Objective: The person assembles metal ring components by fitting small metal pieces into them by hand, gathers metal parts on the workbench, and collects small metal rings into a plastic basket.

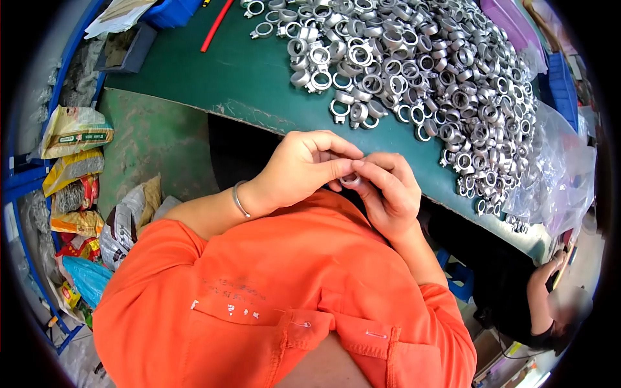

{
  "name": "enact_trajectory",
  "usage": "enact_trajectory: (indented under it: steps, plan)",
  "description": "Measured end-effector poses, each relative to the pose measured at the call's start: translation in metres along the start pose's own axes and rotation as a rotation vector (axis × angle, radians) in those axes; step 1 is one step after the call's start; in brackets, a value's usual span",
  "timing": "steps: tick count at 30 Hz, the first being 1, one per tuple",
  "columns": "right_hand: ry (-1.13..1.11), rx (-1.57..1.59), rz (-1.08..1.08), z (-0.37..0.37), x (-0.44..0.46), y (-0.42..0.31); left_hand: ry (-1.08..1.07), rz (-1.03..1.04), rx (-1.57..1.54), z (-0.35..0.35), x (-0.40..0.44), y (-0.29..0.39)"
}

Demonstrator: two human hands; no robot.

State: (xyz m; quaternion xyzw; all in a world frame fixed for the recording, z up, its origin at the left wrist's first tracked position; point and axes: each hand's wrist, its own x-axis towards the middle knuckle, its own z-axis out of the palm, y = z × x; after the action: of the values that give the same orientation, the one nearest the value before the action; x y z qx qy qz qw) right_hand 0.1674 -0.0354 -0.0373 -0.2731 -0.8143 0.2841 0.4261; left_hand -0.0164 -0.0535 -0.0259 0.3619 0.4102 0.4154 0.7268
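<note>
A small silvery metal ring (350, 180) is held just in front of the table edge, above the orange shirt. My right hand (390, 192) is closed on it, thumb and forefinger pinching its right side. From the left, my left hand (309, 161) reaches in with thumb and forefinger pinched at the ring's upper edge and its other fingers curled behind. The fingertips of both hands nearly meet there and hide part of the ring. Any smaller piece between them cannot be made out. A large heap of similar metal rings with small lugs (394, 64) lies on the table beyond my hands.
The green tabletop (194, 77) carries a red rod (217, 26) and clear plastic bags (556, 174) at its right. Blue bins (171, 13) stand at the back left. Several sacks (76, 132) fill the left side. Another person's arm (538, 294) shows at lower right.
</note>
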Motion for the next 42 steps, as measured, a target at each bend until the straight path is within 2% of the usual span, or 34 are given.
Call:
enact_trajectory:
  steps: [1, 3, 4, 6, 10, 17, 27, 36, 38, 39, 42]
  plan:
    - [-0.003, 0.026, 0.012, 0.000, 0.000, 0.000, 0.002, 0.001, 0.000, 0.000, 0.000, -0.002]
    - [-0.010, 0.055, 0.028, 0.000, -0.001, -0.004, 0.015, 0.133, -0.029, -0.001, 0.001, -0.008]
    - [0.016, 0.100, 0.098, 0.000, 0.001, -0.009, 0.017, 0.129, -0.031, 0.000, 0.002, -0.010]
    - [0.043, 0.144, 0.172, 0.002, -0.003, -0.010, 0.048, 0.262, -0.050, 0.001, 0.004, -0.013]
    - [0.135, 0.177, 0.233, 0.003, -0.012, -0.001, 0.093, 0.280, 0.114, 0.002, 0.003, -0.008]
    - [0.150, 0.158, 0.214, 0.002, -0.013, 0.000, 0.097, 0.338, 0.105, 0.005, 0.003, -0.007]
    - [0.142, 0.071, 0.095, -0.003, -0.008, -0.005, 0.042, 0.325, 0.062, 0.003, 0.007, -0.007]
    - [0.086, 0.102, 0.072, 0.001, -0.013, -0.001, 0.049, 0.166, -0.064, 0.006, 0.004, -0.004]
    - [0.114, 0.043, 0.106, 0.001, -0.012, -0.003, 0.037, 0.002, -0.103, 0.008, 0.002, 0.001]
    - [0.109, -0.002, 0.096, 0.002, -0.011, -0.005, -0.001, 0.047, -0.096, 0.006, 0.003, -0.001]
    - [0.095, -0.099, -0.086, -0.001, 0.001, -0.005, 0.020, 0.071, -0.138, 0.002, 0.007, -0.004]
